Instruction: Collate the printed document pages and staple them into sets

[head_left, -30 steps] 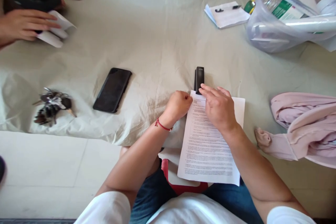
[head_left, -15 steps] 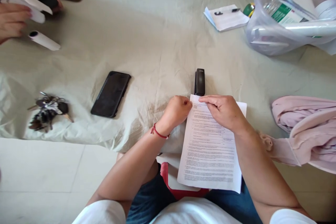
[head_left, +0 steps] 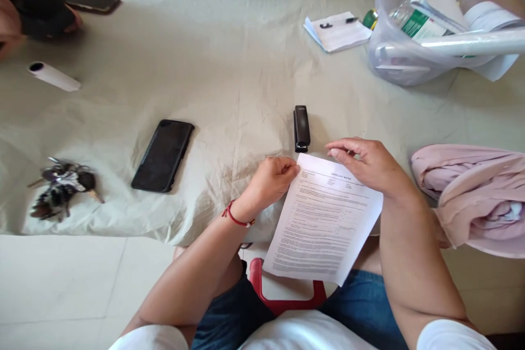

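Between your hands: printed sheet [head_left: 324, 219], its top edge on the cloth-covered surface [head_left: 229, 65], its lower part hanging over your lap.
Sheet axis: long side runs from you outward, tilted a little to your right.
Left hand [head_left: 270, 179]: closed, pinching the sheet's top left corner.
Right hand [head_left: 369, 161]: fingers curled loosely on the top right edge.
Stapler [head_left: 301, 128]: just beyond the top left corner, apart from the paper, long axis pointing away from you.
Nearer hand: your left, though the right's fingertips lie almost as close.
Further left: black phone [head_left: 163, 155], then keys [head_left: 61, 186].
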`<act>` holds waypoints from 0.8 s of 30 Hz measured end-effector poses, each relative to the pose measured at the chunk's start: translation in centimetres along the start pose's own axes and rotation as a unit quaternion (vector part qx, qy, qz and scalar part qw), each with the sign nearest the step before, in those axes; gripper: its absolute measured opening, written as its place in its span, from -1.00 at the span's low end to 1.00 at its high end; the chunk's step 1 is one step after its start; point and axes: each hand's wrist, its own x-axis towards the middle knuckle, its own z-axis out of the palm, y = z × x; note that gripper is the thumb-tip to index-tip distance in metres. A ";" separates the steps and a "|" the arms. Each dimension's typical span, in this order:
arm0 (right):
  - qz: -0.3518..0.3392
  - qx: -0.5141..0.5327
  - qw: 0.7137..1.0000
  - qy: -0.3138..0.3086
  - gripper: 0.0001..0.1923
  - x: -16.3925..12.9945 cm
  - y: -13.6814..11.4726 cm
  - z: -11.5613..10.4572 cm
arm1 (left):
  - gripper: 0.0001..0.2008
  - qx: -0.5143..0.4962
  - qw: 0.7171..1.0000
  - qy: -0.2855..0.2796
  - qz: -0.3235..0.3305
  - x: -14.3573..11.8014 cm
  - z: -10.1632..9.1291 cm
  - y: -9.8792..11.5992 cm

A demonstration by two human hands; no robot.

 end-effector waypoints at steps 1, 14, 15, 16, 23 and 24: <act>0.011 0.004 0.999 -0.040 -0.67 -0.2 0.2 -0.9 | -0.63 -0.013 1.000 0.001 -0.005 0.0 0.0 0.0; 0.069 0.098 0.992 -0.049 -0.55 -2.4 3.5 -6.8 | -0.67 -0.171 0.979 0.088 0.069 0.2 -0.5 -0.2; 0.065 0.117 0.991 -0.029 -0.58 -2.5 3.6 -6.7 | -0.67 -0.192 0.976 0.064 0.081 0.2 -0.5 -0.3; 0.062 0.136 0.989 -0.012 -0.61 -2.6 3.8 -6.7 | -0.66 -0.214 0.973 0.029 0.086 0.1 -0.5 -0.4; 0.077 0.181 0.976 0.094 -0.62 -2.7 4.5 -6.3 | -0.57 -0.196 0.961 -0.191 0.024 -0.7 -0.6 -0.3; 0.081 0.189 0.973 0.101 -0.61 -2.5 4.5 -6.1 | -0.58 -0.173 0.966 -0.193 0.012 -0.7 -0.7 -0.3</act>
